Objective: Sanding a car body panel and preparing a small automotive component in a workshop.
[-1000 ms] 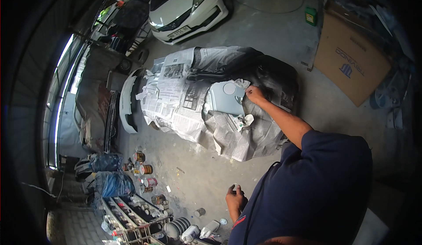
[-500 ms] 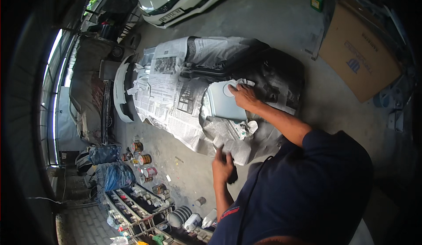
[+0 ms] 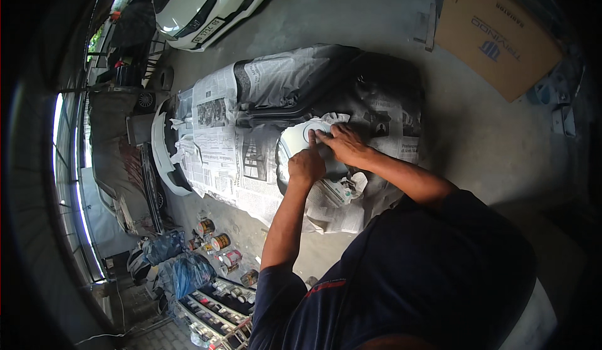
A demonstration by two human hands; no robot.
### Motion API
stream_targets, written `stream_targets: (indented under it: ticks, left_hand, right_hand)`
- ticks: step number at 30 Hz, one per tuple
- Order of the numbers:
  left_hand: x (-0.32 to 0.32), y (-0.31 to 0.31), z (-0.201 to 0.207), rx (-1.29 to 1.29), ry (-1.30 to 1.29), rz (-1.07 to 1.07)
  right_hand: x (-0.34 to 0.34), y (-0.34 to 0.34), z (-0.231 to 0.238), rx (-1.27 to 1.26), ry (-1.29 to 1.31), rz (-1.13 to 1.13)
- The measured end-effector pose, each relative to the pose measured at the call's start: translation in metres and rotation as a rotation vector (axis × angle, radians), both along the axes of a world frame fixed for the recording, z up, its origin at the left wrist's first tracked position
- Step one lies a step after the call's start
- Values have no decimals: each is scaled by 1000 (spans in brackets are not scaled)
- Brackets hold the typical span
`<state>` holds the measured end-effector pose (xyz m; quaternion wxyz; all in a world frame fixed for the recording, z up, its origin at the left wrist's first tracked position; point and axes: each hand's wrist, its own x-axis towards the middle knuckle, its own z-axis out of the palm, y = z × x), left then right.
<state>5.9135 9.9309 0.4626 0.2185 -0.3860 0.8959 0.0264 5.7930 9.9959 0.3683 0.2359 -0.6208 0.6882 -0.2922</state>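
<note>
A pale grey panel (image 3: 290,138) shows through a gap in the newspaper masking (image 3: 216,146) on a car body. On the panel is a round outline (image 3: 307,126), like a fuel flap. My left hand (image 3: 306,165) reaches over the panel, its index finger stretched to the outline's lower edge and its other fingers bent. Beside it, my right hand (image 3: 345,144) touches the outline's right edge with a fingertip, fingers partly spread near the torn paper rim. I see nothing held in either hand. Crumpled newspaper (image 3: 343,188) hangs below the panel.
A white car (image 3: 207,11) stands at the far left. At the right leans a large cardboard box (image 3: 495,30). Several paint cans (image 3: 221,242), blue plastic bags (image 3: 185,273) and a rack of small containers (image 3: 219,312) are at the lower left. A loose white bumper (image 3: 164,155) lies beyond the masked body.
My left hand has risen from beside the lower paper edge onto the panel, next to my right hand. My right hand stays by the round outline. The whole view has shifted and turned slightly.
</note>
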Motion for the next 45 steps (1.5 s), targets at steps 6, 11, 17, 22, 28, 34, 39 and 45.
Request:
stream_targets:
  ticks: [6, 11, 17, 22, 28, 34, 39, 45]
  left_hand:
    - [0, -12, 3, 12, -81, 58]
    - [11, -3, 2, 7, -14, 84]
    - [18, -8, -8, -73, -20, 13]
    - [22, 4, -9, -138, -21, -19]
    - [12, 16, -5, 5, -11, -23]
    - [4, 6, -8, 104, -108, 95]
    - [14, 8, -11, 53, -5, 87]
    - [20, 10, -12, 60, 64, 119]
  right_hand:
    - [2, 19, -4, 53, -102, -96]
    - [13, 16, -4, 40, 13, -99]
    - [17, 4, -10, -81, 137, -127]
    - [6, 8, -16, 68, -599, -93]
    - [7, 6, -14, 108, -1298, -239]
    - [13, 8, -5, 90, -1458, -231]
    - [18, 8, 6, 97, -1592, -149]
    - [27, 9, 15, 160, -1793, -195]
